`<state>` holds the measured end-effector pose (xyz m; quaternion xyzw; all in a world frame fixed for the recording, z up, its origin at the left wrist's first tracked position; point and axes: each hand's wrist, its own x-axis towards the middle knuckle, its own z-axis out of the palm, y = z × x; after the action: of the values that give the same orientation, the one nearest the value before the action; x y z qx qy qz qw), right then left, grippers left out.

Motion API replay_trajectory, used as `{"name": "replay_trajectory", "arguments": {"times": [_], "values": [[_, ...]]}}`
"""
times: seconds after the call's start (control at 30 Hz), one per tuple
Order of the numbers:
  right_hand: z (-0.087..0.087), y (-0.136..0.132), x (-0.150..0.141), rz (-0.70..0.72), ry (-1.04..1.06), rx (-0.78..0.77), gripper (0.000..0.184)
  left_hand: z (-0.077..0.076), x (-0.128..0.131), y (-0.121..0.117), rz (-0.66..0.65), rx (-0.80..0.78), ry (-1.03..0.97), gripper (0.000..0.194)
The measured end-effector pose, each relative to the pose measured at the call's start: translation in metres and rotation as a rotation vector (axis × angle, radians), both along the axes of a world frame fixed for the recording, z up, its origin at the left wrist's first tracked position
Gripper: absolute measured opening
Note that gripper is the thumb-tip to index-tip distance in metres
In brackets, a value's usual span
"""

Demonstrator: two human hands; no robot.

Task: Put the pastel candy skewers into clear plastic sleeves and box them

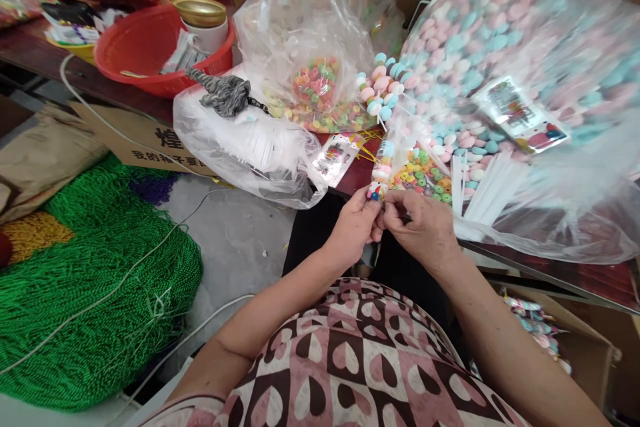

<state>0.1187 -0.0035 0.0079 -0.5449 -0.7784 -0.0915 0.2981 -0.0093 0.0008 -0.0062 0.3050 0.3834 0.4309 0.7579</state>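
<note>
At the table's front edge, my left hand (356, 223) is closed round the lower end of a wrapped candy skewer (384, 161), a column of pastel marshmallow-like pieces in a clear wrapper with a printed bottom. My right hand (423, 221) pinches close beside that end, its fingertips near the wrapper; what lies between them is hidden. Just beyond are threaded pastel skewers (383, 83) and gold twist ties (371, 145). A printed silver wrapper (336, 157) lies left of my hands. Colourful candy rings (424, 170) and white sticks (490, 190) lie to the right.
A big clear bag of pastel pieces (475, 33) fills the right side; another printed packet (520, 113) rests on it. Further left are a bag of candy rings (317, 80), a plastic bag (250, 147) and a red basin (145, 47). Green cords (100, 293) heap below left; a carton (590, 347) stands below right.
</note>
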Motion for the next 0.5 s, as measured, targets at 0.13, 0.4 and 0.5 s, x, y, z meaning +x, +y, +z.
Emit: {"name": "replay_trajectory", "arguments": {"times": [0.13,0.4,0.5], "values": [[-0.002,-0.008,-0.009,0.11,-0.025,0.06,0.017,-0.01,0.001,0.004,0.085,0.018,0.018,0.031],[0.01,-0.025,-0.013,0.041,0.725,-0.459,0.018,0.002,-0.003,0.014,0.211,0.16,-0.082,0.017],[0.015,-0.028,-0.021,0.101,0.995,-0.708,0.026,0.017,-0.006,0.017,0.186,0.198,-0.005,0.019]]}}
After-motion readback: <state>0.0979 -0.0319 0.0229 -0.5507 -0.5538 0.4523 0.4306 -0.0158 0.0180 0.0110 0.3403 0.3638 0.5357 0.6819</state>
